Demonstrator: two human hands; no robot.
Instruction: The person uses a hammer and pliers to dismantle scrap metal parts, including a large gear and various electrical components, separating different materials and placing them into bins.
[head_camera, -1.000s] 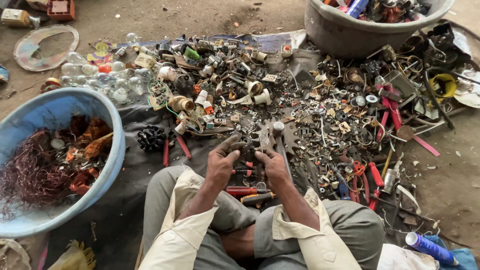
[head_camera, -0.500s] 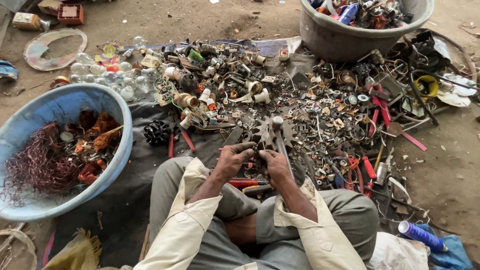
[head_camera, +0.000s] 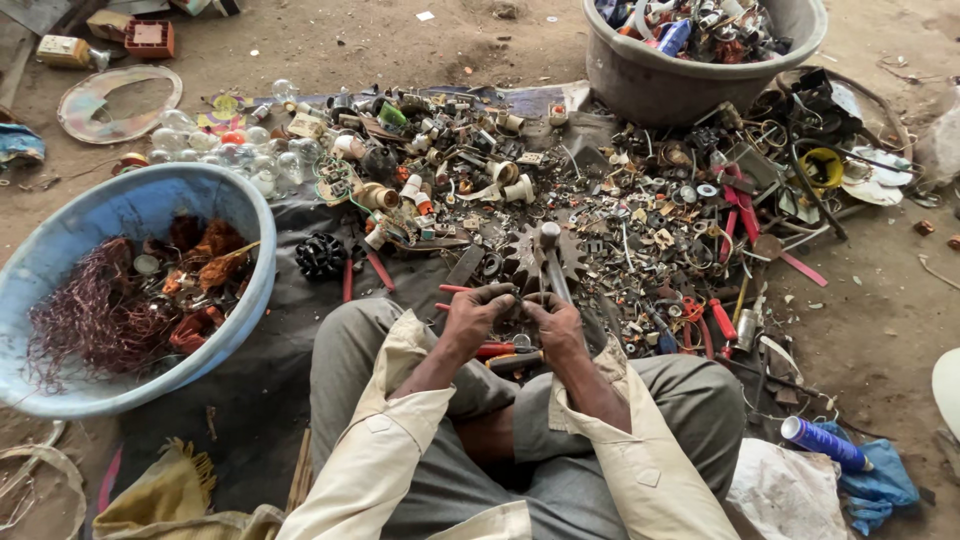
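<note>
Between blue basin (head_camera: 255, 250) and scrap heap (head_camera: 640, 210), both hands (head_camera: 515, 318) close together.

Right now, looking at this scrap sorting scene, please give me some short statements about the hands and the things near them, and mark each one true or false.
1. Both hands work together on a small metal part over the lap. True: the left hand and the right hand meet on the small part.
2. The blue basin holds glass bulbs. False: the blue basin holds tangled copper wire; the glass bulbs lie on the ground.
3. A toothed gear lies just beyond the hands. True.
4. The grey tub is empty. False: it is full of mixed scrap.
</note>
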